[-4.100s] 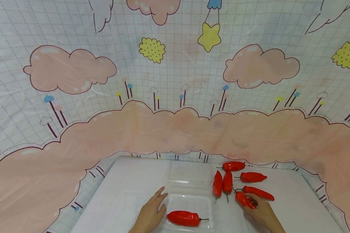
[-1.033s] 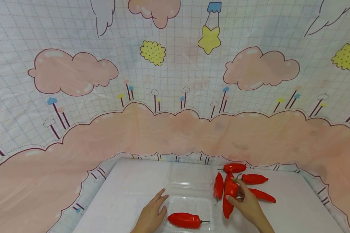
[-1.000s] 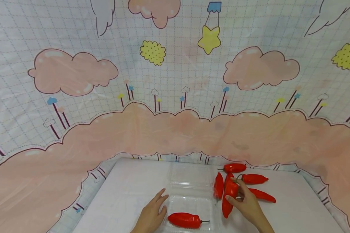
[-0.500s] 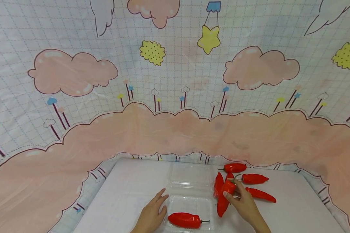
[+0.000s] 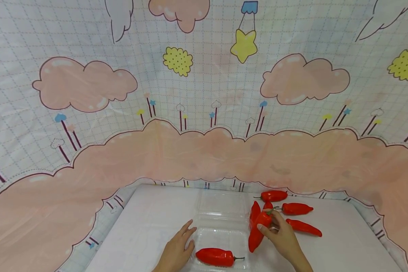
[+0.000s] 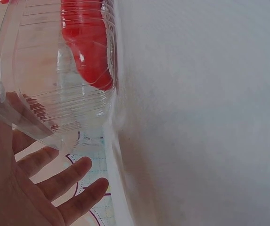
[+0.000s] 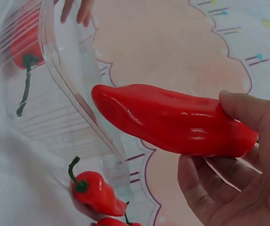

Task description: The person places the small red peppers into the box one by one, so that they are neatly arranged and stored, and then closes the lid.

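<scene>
A red pepper (image 5: 257,234) is pinched between the thumb and fingers of my right hand (image 5: 282,236), near its stem end. Its tip points down and left, beside the right rim of a clear plastic clamshell box (image 5: 221,238). In the right wrist view the held pepper (image 7: 172,120) appears whole except for its hidden stem. One other red pepper (image 5: 215,257) lies in the box's front half, stem to the right. My left hand (image 5: 176,247) is at the box's left side, fingers spread; in the left wrist view its thumb side shows through the clear wall (image 6: 17,70).
Several more red peppers lie right of the box, including one at the back (image 5: 274,195), one farther right (image 5: 297,208) and one behind my right hand (image 5: 305,227). The unfolded lid (image 5: 221,202) lies behind the box on the white table (image 5: 149,215). Patterned cloth (image 5: 204,155) hangs behind.
My right hand has picked a pepper up off the table and carried it left, turning its tip toward the box. My left hand stays in place.
</scene>
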Action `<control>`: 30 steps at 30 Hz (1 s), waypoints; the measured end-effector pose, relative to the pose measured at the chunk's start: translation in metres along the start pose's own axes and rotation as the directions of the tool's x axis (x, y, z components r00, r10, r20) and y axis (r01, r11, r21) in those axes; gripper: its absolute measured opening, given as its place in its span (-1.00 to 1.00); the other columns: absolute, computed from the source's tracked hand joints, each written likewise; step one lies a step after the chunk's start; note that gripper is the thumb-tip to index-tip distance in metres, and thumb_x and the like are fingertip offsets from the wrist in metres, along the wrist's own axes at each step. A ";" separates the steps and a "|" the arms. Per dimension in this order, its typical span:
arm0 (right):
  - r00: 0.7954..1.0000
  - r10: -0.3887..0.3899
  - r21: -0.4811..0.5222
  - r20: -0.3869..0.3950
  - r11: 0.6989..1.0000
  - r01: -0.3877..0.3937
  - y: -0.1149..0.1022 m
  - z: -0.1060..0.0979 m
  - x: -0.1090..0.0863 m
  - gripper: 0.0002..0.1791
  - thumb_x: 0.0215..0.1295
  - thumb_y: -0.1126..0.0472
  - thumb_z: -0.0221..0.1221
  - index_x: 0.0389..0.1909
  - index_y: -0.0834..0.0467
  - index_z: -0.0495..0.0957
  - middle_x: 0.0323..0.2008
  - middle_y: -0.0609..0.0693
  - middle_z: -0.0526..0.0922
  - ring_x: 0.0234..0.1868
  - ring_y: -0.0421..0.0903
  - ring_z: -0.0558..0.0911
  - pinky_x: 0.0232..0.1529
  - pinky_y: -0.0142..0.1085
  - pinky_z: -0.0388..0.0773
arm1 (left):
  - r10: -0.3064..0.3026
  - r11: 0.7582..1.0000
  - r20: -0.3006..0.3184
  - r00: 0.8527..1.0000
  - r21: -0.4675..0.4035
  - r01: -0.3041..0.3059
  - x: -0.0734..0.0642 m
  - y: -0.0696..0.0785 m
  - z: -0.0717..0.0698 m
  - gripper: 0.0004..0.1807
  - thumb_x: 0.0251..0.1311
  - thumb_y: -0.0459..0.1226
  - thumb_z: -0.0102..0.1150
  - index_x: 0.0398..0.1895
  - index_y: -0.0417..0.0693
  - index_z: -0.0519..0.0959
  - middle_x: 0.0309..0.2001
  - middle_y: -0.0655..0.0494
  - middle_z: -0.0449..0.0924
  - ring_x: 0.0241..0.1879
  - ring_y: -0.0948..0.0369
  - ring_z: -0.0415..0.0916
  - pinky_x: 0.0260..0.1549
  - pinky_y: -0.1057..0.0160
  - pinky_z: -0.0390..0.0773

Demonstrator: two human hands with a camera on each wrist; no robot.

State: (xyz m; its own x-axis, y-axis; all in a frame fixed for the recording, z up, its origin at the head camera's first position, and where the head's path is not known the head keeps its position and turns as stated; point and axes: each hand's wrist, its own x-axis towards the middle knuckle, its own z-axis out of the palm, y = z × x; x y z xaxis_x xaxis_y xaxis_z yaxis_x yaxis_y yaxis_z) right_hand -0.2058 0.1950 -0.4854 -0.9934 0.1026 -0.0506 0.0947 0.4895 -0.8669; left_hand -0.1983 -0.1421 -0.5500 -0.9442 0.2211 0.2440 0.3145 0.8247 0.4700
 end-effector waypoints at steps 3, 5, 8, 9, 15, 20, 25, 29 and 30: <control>1.000 -0.009 0.011 -0.011 1.000 0.009 -0.002 0.002 0.000 -0.24 0.12 -0.09 0.38 0.30 0.08 0.36 0.18 0.24 0.58 0.18 0.21 0.56 0.08 0.01 0.65 | -0.002 1.000 -0.001 1.000 0.000 0.002 0.000 0.000 0.000 -0.59 0.27 -0.24 0.12 0.19 -0.03 0.56 0.41 0.08 0.37 0.18 0.05 0.55 0.01 -0.06 0.65; 1.000 -0.015 0.031 -0.018 0.999 0.016 -0.002 0.003 0.000 -0.29 0.15 -0.05 0.37 0.28 0.08 0.37 0.17 0.24 0.59 0.17 0.19 0.58 0.06 0.00 0.66 | 0.000 1.000 -0.008 1.000 0.003 0.000 0.000 0.000 -0.001 -0.59 0.27 -0.24 0.12 0.19 -0.03 0.56 0.40 0.08 0.37 0.18 0.05 0.55 0.01 -0.05 0.65; 1.000 -0.024 0.079 -0.019 0.997 0.025 -0.002 0.006 0.000 -0.36 0.20 0.02 0.34 0.27 0.10 0.38 0.14 0.24 0.61 0.11 0.15 0.63 -0.02 -0.05 0.71 | 0.005 1.000 -0.017 1.000 0.011 -0.004 0.000 0.000 0.000 -0.60 0.26 -0.25 0.12 0.18 -0.02 0.56 0.40 0.09 0.38 0.18 0.07 0.55 0.00 -0.05 0.66; 0.999 -0.027 0.092 -0.017 0.995 0.028 -0.002 0.007 0.000 -0.38 0.22 0.02 0.33 0.26 0.10 0.39 0.14 0.24 0.61 0.08 0.13 0.64 -0.05 -0.06 0.72 | 0.007 1.000 -0.019 1.000 0.011 -0.007 0.000 0.000 -0.001 -0.60 0.26 -0.25 0.12 0.18 -0.02 0.56 0.40 0.09 0.38 0.18 0.06 0.55 0.00 -0.05 0.66; 0.999 -0.037 0.111 -0.021 0.993 0.039 -0.004 0.013 -0.002 -0.39 0.24 0.02 0.32 0.26 0.11 0.40 0.14 0.23 0.62 0.06 0.10 0.65 -0.07 -0.10 0.72 | 0.004 1.000 -0.016 1.000 0.017 -0.004 -0.001 0.000 0.000 -0.59 0.27 -0.24 0.12 0.19 -0.02 0.56 0.40 0.10 0.38 0.18 0.07 0.55 0.02 -0.04 0.65; 0.999 -0.028 0.111 -0.030 0.993 0.031 -0.007 0.017 -0.003 -0.40 0.19 0.03 0.35 0.23 0.12 0.44 0.15 0.21 0.61 0.11 0.13 0.63 0.02 -0.11 0.69 | -0.022 1.000 0.004 1.000 0.012 0.022 0.000 0.000 0.000 -0.59 0.28 -0.22 0.11 0.20 -0.01 0.55 0.41 0.10 0.36 0.19 0.06 0.55 0.03 -0.05 0.65; 0.999 -0.019 0.120 -0.030 0.993 0.022 -0.008 0.022 -0.003 -0.42 0.17 0.04 0.37 0.20 0.12 0.47 0.16 0.22 0.61 0.17 0.17 0.60 0.07 -0.09 0.66 | -0.044 0.999 0.025 0.999 0.006 0.044 0.000 0.000 -0.001 -0.58 0.29 -0.20 0.11 0.22 0.00 0.54 0.42 0.10 0.35 0.21 0.05 0.53 0.06 -0.06 0.62; 0.999 -0.031 0.141 -0.026 0.989 0.034 -0.009 0.027 -0.004 -0.45 0.17 0.06 0.37 0.16 0.12 0.49 0.13 0.18 0.63 0.13 0.11 0.63 0.04 -0.17 0.68 | -0.048 0.999 0.022 0.999 0.006 0.048 0.000 0.000 -0.001 -0.58 0.29 -0.21 0.10 0.22 0.00 0.54 0.43 0.11 0.34 0.21 0.05 0.53 0.07 -0.06 0.62; 0.999 -0.035 0.147 -0.024 0.988 0.038 -0.009 0.028 -0.004 -0.45 0.17 0.06 0.38 0.15 0.11 0.49 0.12 0.17 0.64 0.11 0.09 0.64 0.02 -0.20 0.69 | -0.049 0.999 0.021 0.999 0.006 0.049 -0.001 0.000 -0.001 -0.58 0.29 -0.21 0.10 0.22 0.00 0.54 0.43 0.11 0.34 0.21 0.05 0.53 0.07 -0.06 0.62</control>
State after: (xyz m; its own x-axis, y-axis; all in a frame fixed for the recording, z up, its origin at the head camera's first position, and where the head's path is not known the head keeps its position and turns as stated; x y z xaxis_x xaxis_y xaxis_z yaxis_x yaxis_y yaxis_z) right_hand -0.2042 0.1656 -0.4910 -0.9944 0.1058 -0.0082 0.0459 0.3600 -0.9318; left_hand -0.1978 -0.1426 -0.5496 -0.9604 0.1912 0.2025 0.2672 0.8379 0.4759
